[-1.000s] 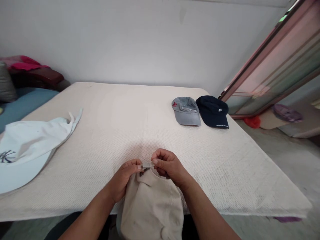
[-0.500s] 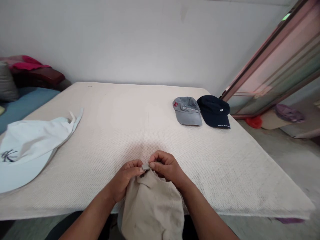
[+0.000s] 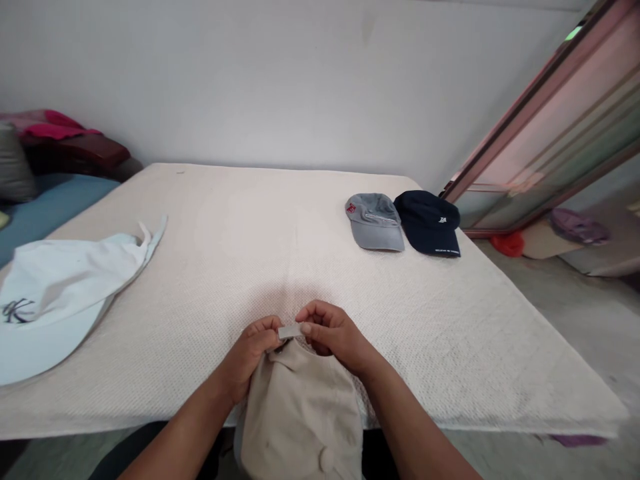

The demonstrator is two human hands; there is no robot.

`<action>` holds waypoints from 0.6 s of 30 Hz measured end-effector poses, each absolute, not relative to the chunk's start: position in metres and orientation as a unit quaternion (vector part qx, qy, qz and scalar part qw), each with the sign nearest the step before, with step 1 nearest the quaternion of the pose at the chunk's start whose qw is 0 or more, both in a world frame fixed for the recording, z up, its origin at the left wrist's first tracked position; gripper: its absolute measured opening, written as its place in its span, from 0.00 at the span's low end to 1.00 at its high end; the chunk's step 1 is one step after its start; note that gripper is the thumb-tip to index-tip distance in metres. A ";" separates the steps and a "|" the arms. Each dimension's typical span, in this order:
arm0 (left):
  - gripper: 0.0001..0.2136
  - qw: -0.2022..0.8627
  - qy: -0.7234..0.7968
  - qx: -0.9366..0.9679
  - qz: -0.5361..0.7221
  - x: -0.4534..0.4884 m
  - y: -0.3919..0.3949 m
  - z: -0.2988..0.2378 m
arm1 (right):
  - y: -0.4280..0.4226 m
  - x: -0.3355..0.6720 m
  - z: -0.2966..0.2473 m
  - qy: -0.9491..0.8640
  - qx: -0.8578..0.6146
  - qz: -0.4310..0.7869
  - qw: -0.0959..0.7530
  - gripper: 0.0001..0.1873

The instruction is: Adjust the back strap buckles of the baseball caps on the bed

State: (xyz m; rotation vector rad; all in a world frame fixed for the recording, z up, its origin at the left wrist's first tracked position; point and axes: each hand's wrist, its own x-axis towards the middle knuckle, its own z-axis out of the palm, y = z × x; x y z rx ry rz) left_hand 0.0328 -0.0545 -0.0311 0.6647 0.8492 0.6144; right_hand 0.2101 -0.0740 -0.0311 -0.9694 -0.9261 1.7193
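A beige cap (image 3: 306, 413) hangs at the table's near edge, its button side toward me and its back opening facing away. My left hand (image 3: 253, 353) pinches the cap's edge beside the strap. The light strap (image 3: 290, 331) spans between both hands across the opening. My right hand (image 3: 334, 337) pinches the strap's other end between thumb and forefinger. The inside of the cap and its brim are mostly hidden.
A white cap (image 3: 65, 287) lies at the left of the covered table (image 3: 240, 233). A grey cap (image 3: 375, 223) and a navy cap (image 3: 430, 223) lie side by side at the back right. A wall (image 3: 280, 80) stands behind.
The beige cap has shifted slightly left with my left hand. More of the strap now shows between my two hands.
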 end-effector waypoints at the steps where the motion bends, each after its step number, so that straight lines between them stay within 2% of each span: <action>1: 0.05 0.811 0.401 0.311 0.290 0.033 -0.055 -0.031 | -0.074 0.210 -0.031 -0.373 -0.385 0.703 0.467 0.12; 6: 0.04 0.800 0.409 0.326 0.295 0.035 -0.055 -0.032 | -0.075 0.207 -0.033 -0.354 -0.357 0.702 0.505 0.11; 18: 0.05 0.816 0.382 0.322 0.291 0.033 -0.056 -0.032 | -0.074 0.205 -0.033 -0.402 -0.415 0.652 0.490 0.08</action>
